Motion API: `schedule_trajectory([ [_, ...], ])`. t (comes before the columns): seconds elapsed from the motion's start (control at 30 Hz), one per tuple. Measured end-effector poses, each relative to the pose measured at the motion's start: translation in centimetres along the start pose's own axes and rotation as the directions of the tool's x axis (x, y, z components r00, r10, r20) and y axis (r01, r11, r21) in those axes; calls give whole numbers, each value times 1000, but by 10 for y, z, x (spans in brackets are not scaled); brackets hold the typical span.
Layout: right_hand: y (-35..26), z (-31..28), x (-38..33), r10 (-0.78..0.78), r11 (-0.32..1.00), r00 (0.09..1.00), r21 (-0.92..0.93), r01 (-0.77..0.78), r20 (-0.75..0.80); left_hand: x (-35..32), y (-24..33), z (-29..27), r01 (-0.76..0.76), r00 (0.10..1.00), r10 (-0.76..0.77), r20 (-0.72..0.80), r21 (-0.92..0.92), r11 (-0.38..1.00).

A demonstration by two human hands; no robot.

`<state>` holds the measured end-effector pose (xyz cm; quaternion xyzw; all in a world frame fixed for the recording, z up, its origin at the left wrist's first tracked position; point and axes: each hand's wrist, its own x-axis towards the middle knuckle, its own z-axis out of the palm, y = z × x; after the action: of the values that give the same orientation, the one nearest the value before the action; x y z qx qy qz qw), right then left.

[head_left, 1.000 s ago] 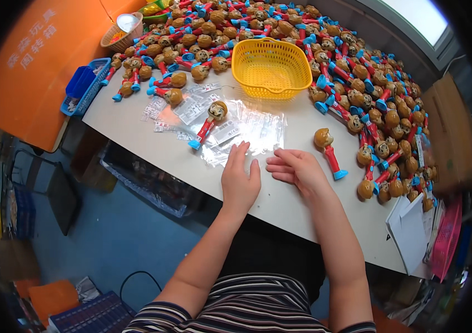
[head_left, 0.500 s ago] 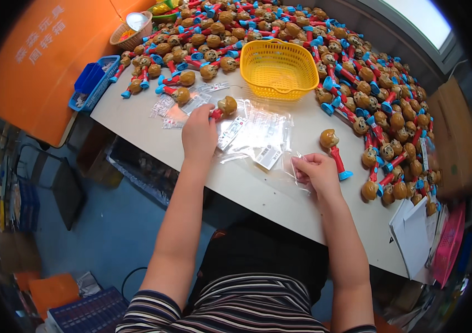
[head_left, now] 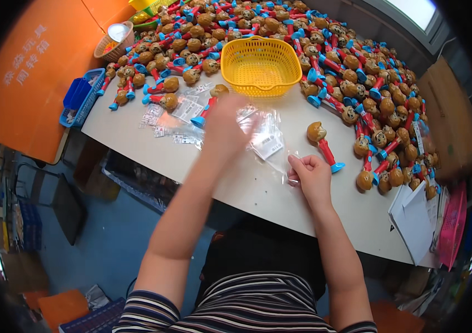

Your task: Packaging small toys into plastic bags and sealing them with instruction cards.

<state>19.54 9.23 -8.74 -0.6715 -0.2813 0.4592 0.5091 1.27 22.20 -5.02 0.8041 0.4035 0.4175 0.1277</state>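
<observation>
My right hand (head_left: 311, 175) pinches the near corner of a clear plastic bag (head_left: 279, 167) lying on the table. A white printed slip (head_left: 269, 146) shows through the bag. My left hand (head_left: 229, 123) is smeared by motion beside the bag's left part, and its fingers cannot be made out. Behind it lies a toy figure (head_left: 211, 102) with a round brown head, red body and blue base, partly hidden by the hand. Another such toy figure (head_left: 325, 149) lies alone just beyond my right hand.
A yellow plastic basket (head_left: 261, 64) stands at the far middle, with a large heap of toy figures (head_left: 352, 75) around it. More printed slips (head_left: 189, 110) lie at left. A blue basket (head_left: 85, 99) sits at the left edge, white papers (head_left: 412, 222) at the right.
My left hand has moved right, away from the toy figure and across the bag. My right hand keeps its pinch on the bag's corner. The whole view has shifted slightly.
</observation>
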Motion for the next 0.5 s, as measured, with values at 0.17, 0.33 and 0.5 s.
schedule_trajectory([
  [0.17, 5, 6, 0, -106, 994, 994, 1, 106, 15, -86, 62, 35, 169, 917, -112, 383, -119, 978],
  [0.33, 3, -5, -7, -18, 1000, 991, 27, 14, 133, -101, 60, 53, 92, 985, -101, 142, 69, 993],
  [0.5, 8, -24, -10, 19, 998, 980, 54, -30, 197, -96, 62, 48, 152, 986, -150, 77, -29, 988],
])
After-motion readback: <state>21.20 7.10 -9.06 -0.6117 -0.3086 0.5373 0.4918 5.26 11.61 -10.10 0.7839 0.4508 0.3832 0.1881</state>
